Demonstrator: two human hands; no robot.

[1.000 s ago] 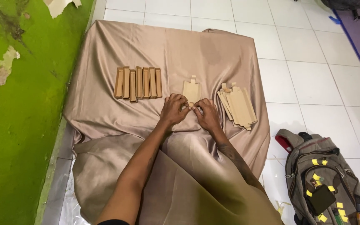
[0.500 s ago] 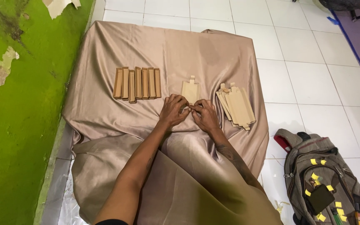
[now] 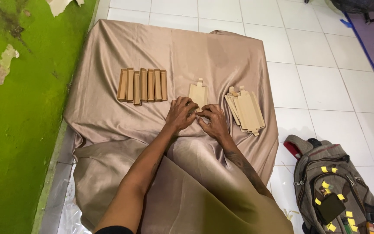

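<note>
A flat tan cardboard cut-out point(image 3: 198, 92) with a small tab at its far end lies on a shiny beige cloth point(image 3: 109, 112). My left hand point(image 3: 180, 113) and my right hand point(image 3: 213, 120) meet at its near end, fingers curled and pinching that edge. Left of my hands, several narrow brown cardboard boxes point(image 3: 142, 85) lie side by side in a row. To the right sits a fanned stack of flat cardboard cut-outs point(image 3: 246, 110).
A green wall with peeling paint point(image 3: 18, 108) runs along the left. White floor tiles point(image 3: 321, 82) lie behind and to the right. A grey-brown backpack with yellow tags point(image 3: 332, 186) rests on the floor at the lower right.
</note>
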